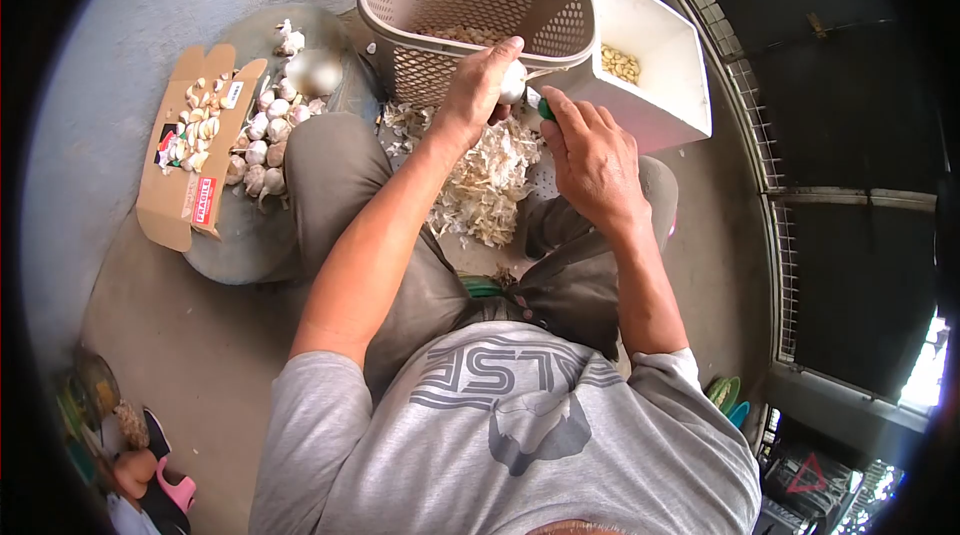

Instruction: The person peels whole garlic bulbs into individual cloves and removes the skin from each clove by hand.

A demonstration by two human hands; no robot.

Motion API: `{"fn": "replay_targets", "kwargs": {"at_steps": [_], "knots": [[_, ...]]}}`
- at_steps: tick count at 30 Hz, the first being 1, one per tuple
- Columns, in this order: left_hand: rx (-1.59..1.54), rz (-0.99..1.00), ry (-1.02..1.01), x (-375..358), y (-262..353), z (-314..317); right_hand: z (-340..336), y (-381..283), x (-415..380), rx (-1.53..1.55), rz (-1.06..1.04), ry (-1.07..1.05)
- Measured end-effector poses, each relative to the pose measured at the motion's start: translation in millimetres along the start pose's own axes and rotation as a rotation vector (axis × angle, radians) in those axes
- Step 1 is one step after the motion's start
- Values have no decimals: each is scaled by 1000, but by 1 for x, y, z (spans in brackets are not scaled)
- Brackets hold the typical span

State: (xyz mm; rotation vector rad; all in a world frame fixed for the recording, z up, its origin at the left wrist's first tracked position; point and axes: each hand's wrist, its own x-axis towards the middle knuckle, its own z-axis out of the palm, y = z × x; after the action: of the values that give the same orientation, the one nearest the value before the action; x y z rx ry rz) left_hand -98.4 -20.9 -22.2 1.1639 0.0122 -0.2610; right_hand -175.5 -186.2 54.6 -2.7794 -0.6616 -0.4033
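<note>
My left hand (480, 90) grips a white garlic bulb (513, 83) just in front of the beige plastic basket (470, 5). My right hand (590, 155) holds a small knife with a green handle (545, 109), its tip against the bulb. A heap of papery garlic skins (490, 185) lies between my knees below both hands. The blade itself is mostly hidden by the bulb and my fingers.
A white box (660, 85) holding peeled cloves (620, 63) stands right of the basket. To the left, whole garlic bulbs (265, 140) lie beside a torn cardboard box (190, 150) marked fragile, on a round tray. A metal grille (790, 235) runs along the right side.
</note>
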Motion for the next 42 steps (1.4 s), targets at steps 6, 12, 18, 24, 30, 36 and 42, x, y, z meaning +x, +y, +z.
{"fn": "replay_targets", "kwargs": {"at_steps": [6,12,18,24,30,36,42], "knots": [[84,103,41,-3,-3,4,4,0,2,-62,-32,5],[154,160,61,1,-7,3,4,-1,5,-84,-28,-25],[333,274,100,2,-4,3,0,3,10,-102,-65,-69],[381,275,135,5,-6,7,0,14,14,-121,-57,-11],[322,247,123,8,-7,9,5,15,11,-161,-35,53],[153,230,-28,9,-24,5,8,33,15,-161,125,96],[-266,-137,32,-5,-15,-2,-6,92,11,171,398,162]]}}
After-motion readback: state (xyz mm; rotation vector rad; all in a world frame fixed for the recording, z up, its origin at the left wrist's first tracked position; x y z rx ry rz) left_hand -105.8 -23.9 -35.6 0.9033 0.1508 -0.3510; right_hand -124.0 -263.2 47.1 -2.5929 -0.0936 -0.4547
